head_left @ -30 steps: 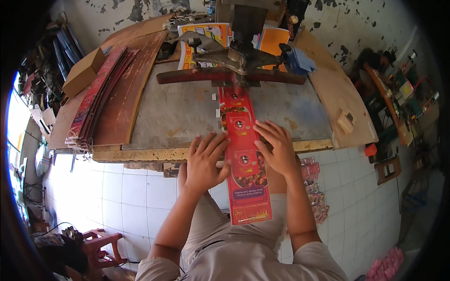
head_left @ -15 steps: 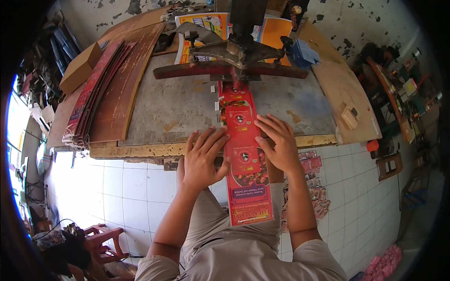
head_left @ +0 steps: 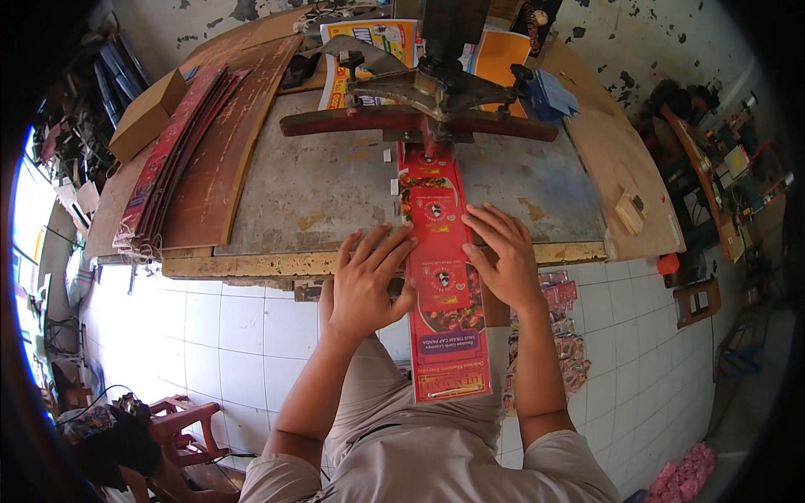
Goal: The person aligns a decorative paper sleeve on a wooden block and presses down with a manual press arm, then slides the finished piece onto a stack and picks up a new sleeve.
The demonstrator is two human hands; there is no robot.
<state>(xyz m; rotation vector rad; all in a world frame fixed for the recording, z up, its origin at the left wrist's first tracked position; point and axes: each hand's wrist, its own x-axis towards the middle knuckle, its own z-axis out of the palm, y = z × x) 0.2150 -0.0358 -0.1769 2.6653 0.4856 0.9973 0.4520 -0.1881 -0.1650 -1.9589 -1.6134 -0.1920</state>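
Red strip (head_left: 440, 245), one, left hand (head_left: 362, 283), right hand (head_left: 511, 272) at its edges, fingers (head_left: 396, 257) slightly spread

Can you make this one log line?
left hand: at left edge of red printed strip | right hand: at its right edge | strip: far end beneath metal machine, near end past table's edge

brown cardboard box (head_left: 149, 116) at left on the bench (head_left: 251, 263), small wooden block (head_left: 630, 212) at right, red stool (head_left: 186, 422) on white tiled floor (head_left: 218, 331), pink bundle (head_left: 683, 474) at lower right, wall (head_left: 650, 38) with peeling paint
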